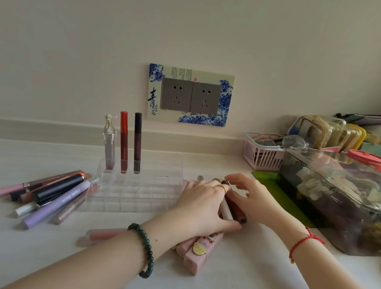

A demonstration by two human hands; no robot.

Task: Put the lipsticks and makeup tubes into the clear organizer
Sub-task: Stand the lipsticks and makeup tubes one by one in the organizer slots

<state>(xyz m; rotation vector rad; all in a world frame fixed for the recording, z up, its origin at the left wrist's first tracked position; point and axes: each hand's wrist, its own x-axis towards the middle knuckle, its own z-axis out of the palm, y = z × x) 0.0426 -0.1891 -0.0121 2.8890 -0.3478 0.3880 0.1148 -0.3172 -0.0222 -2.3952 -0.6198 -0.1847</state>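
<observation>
- The worktop [22, 255] carries everything.
- The organizer [133, 192] sits at centre, just to 9 o'clock of both hands. Its front rows look unfilled.
- A pile [55, 194] of loose tubes lies at the organizer's 9 o'clock, just beside its wall.
- The left hand [201, 202] is curled over a bundle [234, 211] of tubes at the organizer's 3 o'clock edge and clamped on it, thumb below.
- The right hand [257, 198] reaches in from 3 o'clock, fingers bent toward the bundle's far ends. I cannot tell whether it pinches or only touches.
- Three standing tubes [123, 142] fill the back row at 11 o'clock.
- Two pink tubes [196, 253] wait at 6 o'clock.
- Best handling, I judge: draw one tube free, turn it upright and lower it straight into one cell, while the left hand keeps the rest from rolling.
</observation>
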